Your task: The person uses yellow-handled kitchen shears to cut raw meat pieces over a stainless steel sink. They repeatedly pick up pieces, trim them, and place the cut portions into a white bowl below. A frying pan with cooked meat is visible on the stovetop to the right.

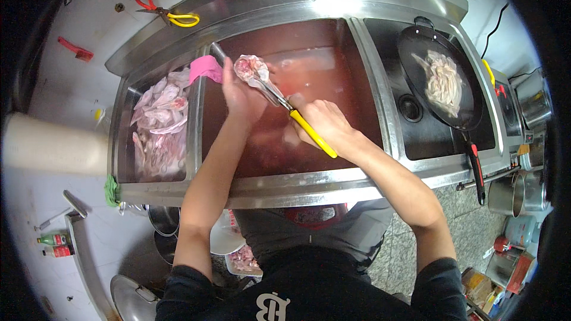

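Observation:
Over the middle basin of a stainless steel sink (303, 178), my left hand (243, 93) holds a pale, reddish piece of raw meat (251, 69) on its palm and fingers. My right hand (323, 122) grips yellow-handled scissors (308, 130), whose blades reach into the piece; whether they are parted cannot be told. Below both hands lies cloudy red water (303, 156), with pale shapes blurred under it. The left basin holds a heap of similar raw pieces (163, 107). A pink cloth (206, 69) hangs over the divider near my left hand.
A black frying pan (410, 60) with pale, stringy food (444, 82) rests across the right basin, its handle over the front rim. Another pair of scissors (165, 12) lies at the back left. A green cloth (111, 190) hangs at the left corner. Pots (506, 194) stand at the far right.

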`<state>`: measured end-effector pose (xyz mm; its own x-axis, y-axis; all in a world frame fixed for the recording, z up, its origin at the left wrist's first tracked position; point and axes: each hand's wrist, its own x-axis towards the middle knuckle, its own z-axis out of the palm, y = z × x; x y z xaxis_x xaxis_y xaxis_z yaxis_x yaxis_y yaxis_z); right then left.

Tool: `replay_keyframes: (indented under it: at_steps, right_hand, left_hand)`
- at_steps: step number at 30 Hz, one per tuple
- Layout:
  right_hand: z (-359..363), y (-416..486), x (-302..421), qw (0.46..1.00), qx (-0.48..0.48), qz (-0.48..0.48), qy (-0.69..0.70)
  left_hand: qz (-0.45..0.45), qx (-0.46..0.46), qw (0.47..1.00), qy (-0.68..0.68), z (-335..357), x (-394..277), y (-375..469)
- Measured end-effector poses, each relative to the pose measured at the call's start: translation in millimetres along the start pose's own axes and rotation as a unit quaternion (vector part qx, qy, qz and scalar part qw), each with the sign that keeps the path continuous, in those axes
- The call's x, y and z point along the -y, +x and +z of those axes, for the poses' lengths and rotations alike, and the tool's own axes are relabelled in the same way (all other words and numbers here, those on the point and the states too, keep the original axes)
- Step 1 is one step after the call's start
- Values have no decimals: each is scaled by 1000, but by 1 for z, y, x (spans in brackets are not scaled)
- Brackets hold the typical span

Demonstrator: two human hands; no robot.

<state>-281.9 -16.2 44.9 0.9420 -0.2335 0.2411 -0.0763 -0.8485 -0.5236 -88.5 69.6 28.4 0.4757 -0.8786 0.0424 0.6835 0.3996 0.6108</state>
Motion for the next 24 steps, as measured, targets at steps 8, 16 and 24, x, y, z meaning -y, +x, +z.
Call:
replay_keyframes:
  at_steps: [8, 16, 24]
  right_hand:
    - [3, 3, -2, 999, -2, -54, 4]
    - [-34, 0, -5, 966, 164, 11, 202]
    - [-42, -2, -10, 938, 148, 42, 312]
  left_hand:
    - [52, -9, 996, 71, -4, -5, 6]
    - [134, -86, 956, 246, -25, -8, 21]
    - [127, -153, 949, 243, -42, -41, 21]
